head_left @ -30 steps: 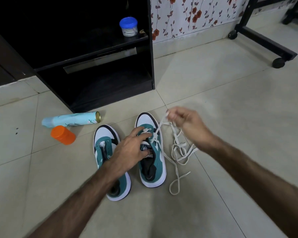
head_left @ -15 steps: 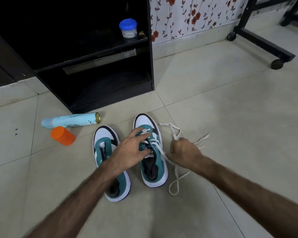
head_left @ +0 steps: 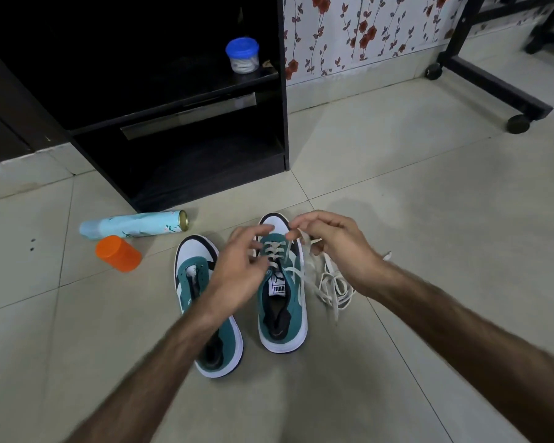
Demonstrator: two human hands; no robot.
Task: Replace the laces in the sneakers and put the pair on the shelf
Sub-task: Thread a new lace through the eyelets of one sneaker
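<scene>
White lace (head_left: 331,284) pinched by right hand (head_left: 336,247); open tile (head_left: 429,193) beyond.

We count two sneakers on the floor: a left sneaker (head_left: 205,302) with bare eyelets and a right sneaker (head_left: 282,295) partly laced. We count one white lace (head_left: 333,284), two hands (head_left: 237,270) (head_left: 339,247), one spray can (head_left: 135,225), one orange cap (head_left: 118,258), one blue-lidded jar (head_left: 242,55), one black shelf unit (head_left: 179,100), and two caster wheels (head_left: 433,71) (head_left: 518,123).
</scene>
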